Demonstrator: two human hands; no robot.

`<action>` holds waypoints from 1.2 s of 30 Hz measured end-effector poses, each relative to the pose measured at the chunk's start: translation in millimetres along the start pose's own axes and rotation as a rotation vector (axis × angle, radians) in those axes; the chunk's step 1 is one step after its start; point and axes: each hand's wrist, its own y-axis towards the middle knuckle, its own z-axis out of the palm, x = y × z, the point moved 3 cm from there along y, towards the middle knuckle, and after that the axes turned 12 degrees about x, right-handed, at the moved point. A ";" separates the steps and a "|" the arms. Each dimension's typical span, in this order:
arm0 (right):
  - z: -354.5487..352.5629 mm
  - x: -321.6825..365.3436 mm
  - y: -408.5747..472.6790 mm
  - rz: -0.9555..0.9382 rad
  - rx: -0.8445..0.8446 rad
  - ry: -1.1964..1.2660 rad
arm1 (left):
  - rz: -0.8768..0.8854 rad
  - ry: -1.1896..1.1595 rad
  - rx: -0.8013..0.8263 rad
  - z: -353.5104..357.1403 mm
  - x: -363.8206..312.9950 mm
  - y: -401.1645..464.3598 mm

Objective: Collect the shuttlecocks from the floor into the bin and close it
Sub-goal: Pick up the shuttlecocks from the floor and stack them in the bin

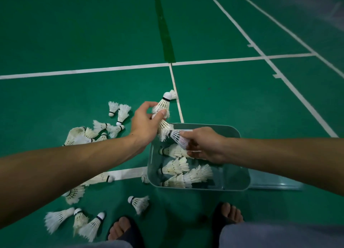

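The left hand [147,122] is closed around a small bunch of shuttlecocks [163,115], thumb pressed across the feathers; one cork points up and away from the person, another set of feathers hangs down below the palm. This bunch sits just past the far left corner of the bin [240,175], touching its rim or hanging just above it; which one I cannot tell. The right hand [202,145] reaches over the open bin with its fingers curled on a single shuttlecock [179,138], gripped near the cork end with the white skirt pointing left toward the other hand's bunch, the two nearly meeting. The bin is a grey-green plastic tub standing on the green court floor [74,34], and inside it lie several stacked rows of shuttlecocks [178,167], corks toward the left wall. More loose shuttlecocks [104,128] are scattered on the floor to the left of the bin, some beyond the left forearm, some nearer the person, including a trio [74,222] by the left foot. A pale flat piece, perhaps the lid [277,184], lies on the floor against the bin's right side, partly hidden under the right forearm. White court lines [83,71] cross the floor beyond the hands.
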 end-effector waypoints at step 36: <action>-78.3 -102.6 57.9 0.301 -0.214 -1.144 | -0.017 0.289 0.324 19.4 23.9 -18.5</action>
